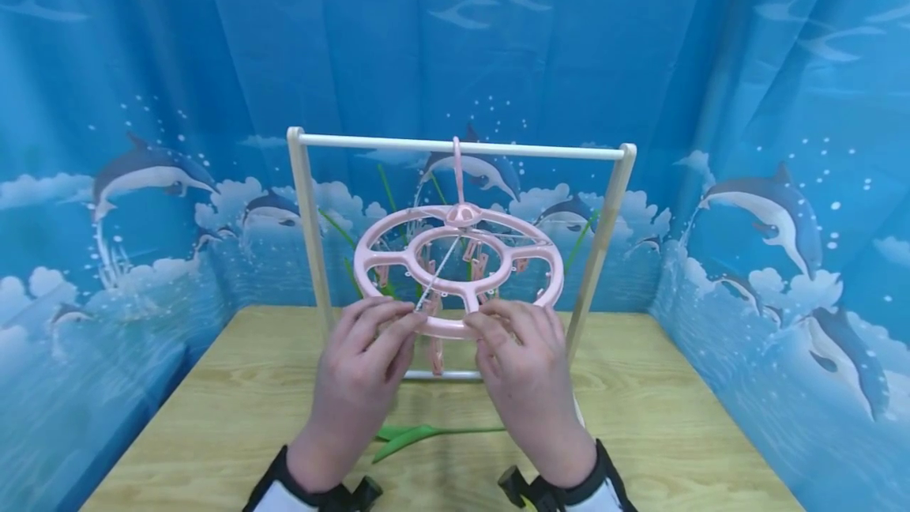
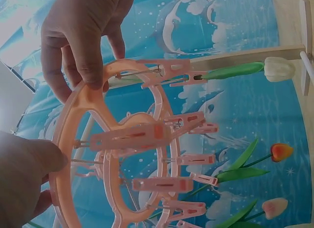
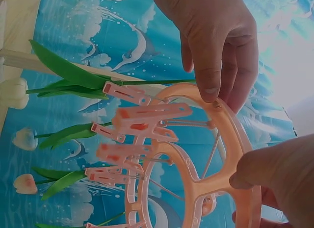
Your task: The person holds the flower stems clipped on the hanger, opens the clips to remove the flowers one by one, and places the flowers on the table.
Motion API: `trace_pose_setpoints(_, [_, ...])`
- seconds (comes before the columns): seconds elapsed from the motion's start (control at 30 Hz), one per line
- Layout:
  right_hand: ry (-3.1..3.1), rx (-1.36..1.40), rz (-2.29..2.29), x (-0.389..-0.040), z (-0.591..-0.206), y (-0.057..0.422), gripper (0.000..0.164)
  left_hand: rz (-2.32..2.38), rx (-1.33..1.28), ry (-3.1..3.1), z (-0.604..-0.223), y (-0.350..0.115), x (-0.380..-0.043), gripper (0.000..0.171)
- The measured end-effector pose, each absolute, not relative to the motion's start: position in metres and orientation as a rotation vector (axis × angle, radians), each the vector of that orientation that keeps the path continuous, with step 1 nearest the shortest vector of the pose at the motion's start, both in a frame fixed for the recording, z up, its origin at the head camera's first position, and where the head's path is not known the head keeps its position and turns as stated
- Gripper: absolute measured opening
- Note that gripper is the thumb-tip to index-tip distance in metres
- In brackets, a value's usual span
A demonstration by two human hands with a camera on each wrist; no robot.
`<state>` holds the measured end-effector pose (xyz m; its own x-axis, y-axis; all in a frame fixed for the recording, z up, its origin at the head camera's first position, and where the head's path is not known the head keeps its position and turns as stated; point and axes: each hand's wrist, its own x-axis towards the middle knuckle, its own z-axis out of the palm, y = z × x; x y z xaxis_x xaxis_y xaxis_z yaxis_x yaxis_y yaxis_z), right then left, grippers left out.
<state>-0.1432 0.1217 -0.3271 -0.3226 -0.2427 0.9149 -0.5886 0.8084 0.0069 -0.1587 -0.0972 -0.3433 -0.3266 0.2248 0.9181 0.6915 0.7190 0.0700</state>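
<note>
A pink round clip hanger (image 1: pixel 362 259) hangs by its hook from the top bar of a wooden stand. My left hand (image 1: pixel 366 374) pinches the near rim of its outer ring on the left, and my right hand (image 1: pixel 528 374) pinches the same rim further right. Below the ring dangle several pink clips (image 2: pixel 162 184). Some clips grip artificial tulips by their green stems, heads down: a white tulip (image 2: pixel 279 69), an orange tulip (image 2: pixel 282 152) and a pale pink tulip (image 2: pixel 274 208) in the left wrist view. Thin cords run from the ring to the hub under the hook.
The stand's top bar (image 1: pixel 377 141) and two side posts rise behind the hands. A green stem with leaves (image 1: pixel 412 439) lies on the wooden table (image 1: pixel 668 417) between the forearms; its right end is hidden. A blue dolphin-print curtain (image 1: pixel 370 38) surrounds the table.
</note>
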Motion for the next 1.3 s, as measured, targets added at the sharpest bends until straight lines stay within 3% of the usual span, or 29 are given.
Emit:
trace_pose_setpoints(0.67, [-1.931, 0.618, 0.457, -0.143, -0.322, 0.129, 0.044, -0.624, -0.595, -1.740, -0.342, -0.105, -0.169, 0.027])
trace_pose_setpoints(1.0, [-1.948, 0.607, 0.453, -0.142, -0.325, 0.130, 0.043, -0.745, -0.636, -1.855, -0.346, -0.106, -0.167, 0.034])
trace_pose_setpoints(1.3, [-1.906, 0.645, 0.469, -0.141, -0.327, 0.123, 0.034, -0.651, -0.704, -1.721, -0.342, -0.099, -0.164, 0.022])
